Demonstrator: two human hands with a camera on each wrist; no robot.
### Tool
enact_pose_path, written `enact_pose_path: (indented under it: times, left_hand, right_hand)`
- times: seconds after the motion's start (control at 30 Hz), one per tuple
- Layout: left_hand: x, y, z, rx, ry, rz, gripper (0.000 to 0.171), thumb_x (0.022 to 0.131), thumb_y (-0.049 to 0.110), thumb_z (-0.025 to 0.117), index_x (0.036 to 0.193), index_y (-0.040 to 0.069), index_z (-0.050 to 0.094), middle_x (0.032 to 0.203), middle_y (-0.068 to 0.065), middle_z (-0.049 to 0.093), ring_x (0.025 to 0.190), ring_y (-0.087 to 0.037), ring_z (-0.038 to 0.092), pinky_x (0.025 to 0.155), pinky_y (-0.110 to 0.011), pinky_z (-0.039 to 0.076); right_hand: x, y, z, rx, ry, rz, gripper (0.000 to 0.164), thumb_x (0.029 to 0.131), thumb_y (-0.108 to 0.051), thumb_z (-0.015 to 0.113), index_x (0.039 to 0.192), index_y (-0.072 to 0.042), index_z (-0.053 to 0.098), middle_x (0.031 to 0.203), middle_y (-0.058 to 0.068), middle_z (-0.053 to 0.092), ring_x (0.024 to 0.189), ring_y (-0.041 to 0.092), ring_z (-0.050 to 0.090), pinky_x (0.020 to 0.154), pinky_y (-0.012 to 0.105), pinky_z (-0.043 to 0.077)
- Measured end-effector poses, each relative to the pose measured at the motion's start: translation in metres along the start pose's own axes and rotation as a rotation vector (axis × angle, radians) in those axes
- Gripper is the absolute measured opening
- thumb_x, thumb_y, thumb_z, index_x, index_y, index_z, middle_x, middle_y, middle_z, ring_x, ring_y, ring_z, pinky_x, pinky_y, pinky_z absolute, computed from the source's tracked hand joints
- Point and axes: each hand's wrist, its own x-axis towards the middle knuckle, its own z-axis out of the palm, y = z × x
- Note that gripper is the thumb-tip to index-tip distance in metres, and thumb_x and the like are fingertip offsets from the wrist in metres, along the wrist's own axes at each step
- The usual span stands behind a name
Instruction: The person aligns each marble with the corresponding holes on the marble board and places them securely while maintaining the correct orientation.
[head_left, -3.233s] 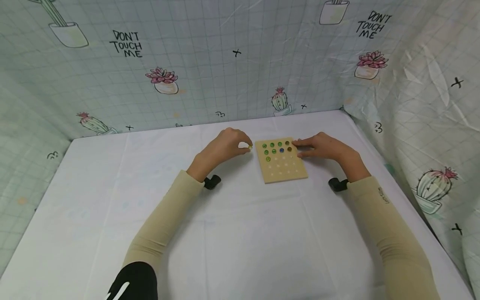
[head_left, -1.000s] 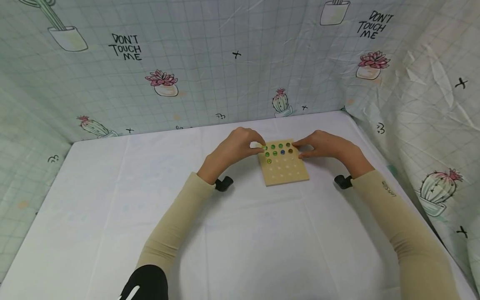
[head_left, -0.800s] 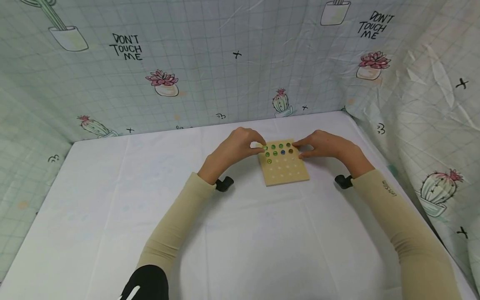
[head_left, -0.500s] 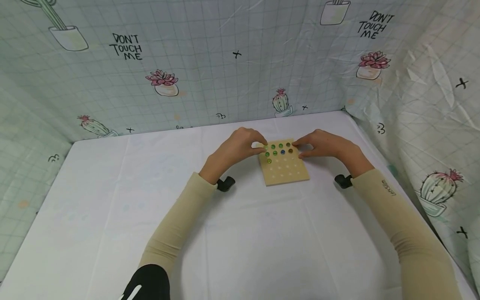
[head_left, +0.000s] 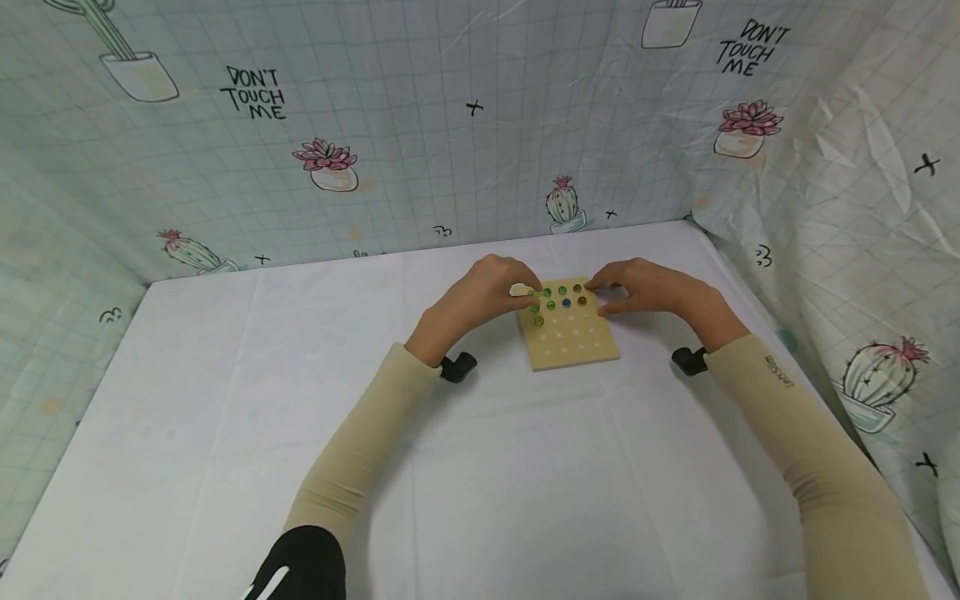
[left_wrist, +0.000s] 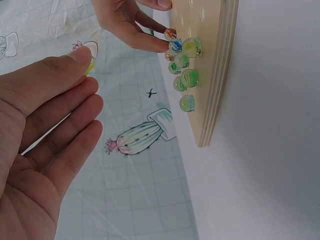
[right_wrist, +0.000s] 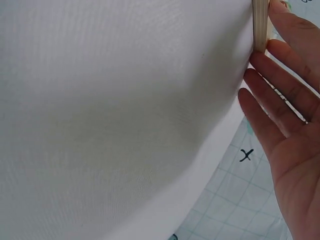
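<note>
A square light wooden board (head_left: 573, 346) with rows of small hollows lies on the white table. Several glass marbles (head_left: 551, 305) sit in its back rows, mostly green, with a blue marble (head_left: 566, 303) and a brownish marble (head_left: 582, 301) among them. Between thumb and index finger my left hand (head_left: 480, 296) pinches a yellow-green marble (left_wrist: 90, 68), above the board's back left part; its other fingers extend loosely. With fairly straight fingers, my right hand (head_left: 645, 287) touches the board's right edge near the back corner. The right wrist view shows these fingertips (right_wrist: 257, 59) against the plywood edge.
A white cloth covers the table (head_left: 450, 467). Behind it hangs a curtain (head_left: 420, 158) printed with cacti, and the cloth continues along the right side. A black wrist mount (head_left: 459, 367) sits below my left wrist, another mount (head_left: 688, 361) by my right.
My left hand has come rightward from beside the board to over its back left part, still pinching the marble, and edges slightly further right. My right hand stays at the board's edge.
</note>
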Motion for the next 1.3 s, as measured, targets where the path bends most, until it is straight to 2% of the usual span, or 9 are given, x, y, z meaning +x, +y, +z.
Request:
enact_pose_path:
  times: [0.17,0.5,0.8,1.0,1.3]
  left_hand:
    - [0.002,0.001,0.002,-0.013,-0.007,-0.005,0.019,0.089,0.014,0.08,0.106,0.005,0.08,0.108,-0.006,0.077,0.105,-0.02,0.07,0.095,-0.029,0.054]
    - [0.009,0.003,0.007,-0.041,-0.022,-0.04,0.02,0.09,0.016,0.08,0.108,0.006,0.079,0.109,-0.005,0.077,0.106,-0.019,0.07,0.093,-0.027,0.054]
    - [0.022,0.004,0.022,-0.102,-0.114,-0.115,0.022,0.09,0.015,0.08,0.11,0.006,0.079,0.112,-0.004,0.076,0.11,-0.018,0.069,0.095,-0.024,0.053]
    - [0.026,0.003,0.026,-0.101,-0.116,-0.104,0.021,0.089,0.016,0.081,0.108,0.007,0.079,0.111,-0.003,0.076,0.109,-0.017,0.069,0.094,-0.024,0.053]
    - [0.03,0.002,0.026,-0.085,-0.111,-0.123,0.02,0.089,0.017,0.08,0.107,0.009,0.08,0.11,-0.002,0.077,0.107,-0.016,0.069,0.093,-0.024,0.053]
  right_hand:
    - [0.002,0.003,0.0,-0.008,-0.006,0.008,0.048,0.089,-0.028,0.081,0.132,-0.008,0.068,0.134,0.011,0.065,0.128,0.031,0.058,0.11,0.053,0.043]
    - [0.003,0.005,-0.002,-0.017,-0.014,-0.008,0.048,0.09,-0.032,0.08,0.13,-0.009,0.069,0.132,0.011,0.066,0.125,0.031,0.06,0.107,0.054,0.046]
    - [0.003,0.004,-0.002,0.001,-0.013,-0.007,0.048,0.089,-0.031,0.081,0.13,-0.009,0.069,0.132,0.01,0.066,0.126,0.031,0.059,0.108,0.054,0.046]
    - [0.002,0.004,-0.003,-0.003,-0.007,-0.012,0.048,0.088,-0.03,0.082,0.129,-0.008,0.069,0.131,0.011,0.067,0.123,0.031,0.061,0.106,0.053,0.047]
    - [0.003,0.004,-0.004,-0.003,-0.016,0.003,0.049,0.089,-0.032,0.081,0.13,-0.009,0.069,0.131,0.01,0.067,0.123,0.031,0.061,0.106,0.054,0.047]
